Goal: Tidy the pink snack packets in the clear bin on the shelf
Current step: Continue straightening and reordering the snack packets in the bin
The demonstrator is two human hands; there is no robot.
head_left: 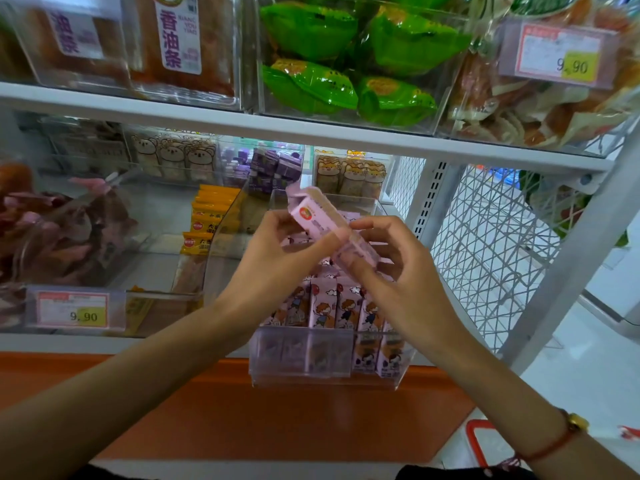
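Mid-sort: pink snack packet (320,225) pinched between left hand (277,251) and right hand (391,268), lifted above clear bin (301,355). Upright packet row (341,306) below fingertips. Next, probably: lower into row, upright.

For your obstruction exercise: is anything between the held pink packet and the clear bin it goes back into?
Nothing visible: both hands hold the pink packet directly above the open-topped clear bin, with only other packets standing inside.

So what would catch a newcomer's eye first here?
Both hands, the left hand and right hand, hold one pink packet up at centre, above the clear bin of upright pink packets. Next, the bright green bags on the shelf above, and the yellow price tag at lower left.
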